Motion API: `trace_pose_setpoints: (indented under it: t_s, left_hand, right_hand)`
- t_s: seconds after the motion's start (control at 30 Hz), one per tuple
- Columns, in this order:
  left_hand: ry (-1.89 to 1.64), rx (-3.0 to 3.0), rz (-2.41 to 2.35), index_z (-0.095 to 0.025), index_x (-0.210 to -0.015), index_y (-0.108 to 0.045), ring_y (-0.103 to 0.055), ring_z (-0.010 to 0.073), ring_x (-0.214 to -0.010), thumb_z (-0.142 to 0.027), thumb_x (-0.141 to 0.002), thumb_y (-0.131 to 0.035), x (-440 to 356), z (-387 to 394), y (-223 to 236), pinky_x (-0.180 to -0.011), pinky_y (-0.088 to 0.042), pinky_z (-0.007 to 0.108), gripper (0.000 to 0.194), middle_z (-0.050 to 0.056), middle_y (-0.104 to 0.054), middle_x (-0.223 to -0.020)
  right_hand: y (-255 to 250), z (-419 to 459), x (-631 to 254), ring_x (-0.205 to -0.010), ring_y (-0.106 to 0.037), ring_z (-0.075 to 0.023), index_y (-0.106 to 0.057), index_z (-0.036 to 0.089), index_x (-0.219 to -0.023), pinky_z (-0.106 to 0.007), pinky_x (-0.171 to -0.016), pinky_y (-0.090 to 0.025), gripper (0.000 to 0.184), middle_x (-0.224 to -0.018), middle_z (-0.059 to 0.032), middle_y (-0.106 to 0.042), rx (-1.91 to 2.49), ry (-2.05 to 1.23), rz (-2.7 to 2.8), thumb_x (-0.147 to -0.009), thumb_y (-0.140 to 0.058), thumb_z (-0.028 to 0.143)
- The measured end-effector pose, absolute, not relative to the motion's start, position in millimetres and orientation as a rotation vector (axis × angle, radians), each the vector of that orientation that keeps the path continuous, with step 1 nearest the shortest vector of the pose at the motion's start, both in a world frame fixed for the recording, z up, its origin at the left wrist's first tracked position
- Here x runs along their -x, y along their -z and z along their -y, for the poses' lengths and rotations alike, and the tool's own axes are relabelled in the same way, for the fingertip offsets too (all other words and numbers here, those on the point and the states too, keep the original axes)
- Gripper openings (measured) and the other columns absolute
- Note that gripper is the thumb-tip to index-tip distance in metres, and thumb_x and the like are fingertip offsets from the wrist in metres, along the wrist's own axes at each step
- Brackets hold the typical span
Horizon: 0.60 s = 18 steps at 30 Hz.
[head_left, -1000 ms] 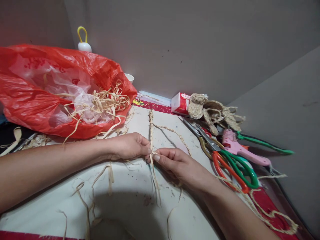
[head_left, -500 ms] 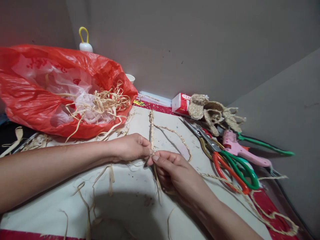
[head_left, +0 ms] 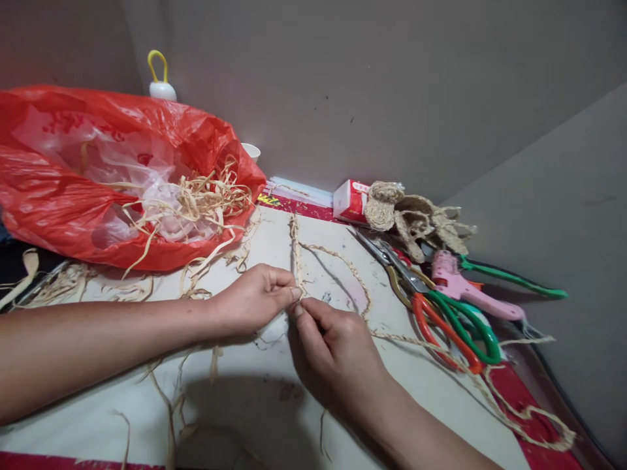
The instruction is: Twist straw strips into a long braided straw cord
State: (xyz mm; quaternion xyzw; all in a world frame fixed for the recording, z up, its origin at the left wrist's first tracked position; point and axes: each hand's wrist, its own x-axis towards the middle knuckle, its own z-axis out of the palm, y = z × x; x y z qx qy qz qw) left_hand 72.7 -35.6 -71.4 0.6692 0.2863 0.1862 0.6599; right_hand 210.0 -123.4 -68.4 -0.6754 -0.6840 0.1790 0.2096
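A pale straw-coloured braid [head_left: 296, 251] runs up the table from my fingertips, and its lower end is pinched in both hands. My left hand [head_left: 259, 294] grips it from the left between thumb and forefinger. Touching it from the right, my right hand [head_left: 337, 339] is closed on the same end, its fingers curled under. The loose strands below the pinch are hidden by the right hand. A thinner braided cord [head_left: 350, 262] branches off near the top, curves right and trails past the scissors toward the table's right edge.
At left a red plastic bag [head_left: 59, 215] spills raffia-like strips [head_left: 210, 196]. On the right lie orange-handled scissors [head_left: 441, 339], green-handled scissors [head_left: 484, 339], a pink glue gun [head_left: 470, 294] and woven pieces [head_left: 416, 219] beside a red-and-white box [head_left: 349, 201]. Loose strips litter the white tabletop [head_left: 235, 405].
My right hand has turned and closed more over the braid's end, covering the loose strands that hung below it. The left hand keeps its pinch. The whole view has shifted slightly.
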Motion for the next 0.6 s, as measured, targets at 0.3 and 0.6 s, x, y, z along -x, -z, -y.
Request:
trace_pose_setpoints:
  t_s: [0.3, 0.6]
  left_hand:
    - [-0.442, -1.47, -0.647, -0.013, -0.063, -0.054, -0.037, 0.0068, -0.055, -0.034, -0.078, -0.054, -74.2, 35.5, 70.9, -0.053, -0.03, 0.02, 0.026, -0.005, -0.042, -0.056]
    - [-0.362, -1.323, -0.708, -0.012, -0.064, -0.058, -0.043, 0.0072, -0.054, -0.03, -0.073, -0.058, -75.2, 35.2, 67.6, -0.053, -0.033, 0.02, 0.02, -0.002, -0.051, -0.056]
  right_hand:
    - [69.4, 130.8, -201.3, -0.043, -0.052, -0.0155, -0.056, 0.016, -0.078, -0.03, -0.048, -0.018, 0.018, -0.052, -0.005, -0.061, 1.946, 0.146, 2.207, -0.086, -0.04, 0.018]
    - [73.2, 135.3, -194.2, -0.042, -0.052, -0.0158, -0.049, 0.018, -0.071, -0.03, -0.046, -0.019, 0.013, -0.051, -0.0018, -0.057, 1.753, 0.286, 2.383, -0.076, -0.045, 0.006]
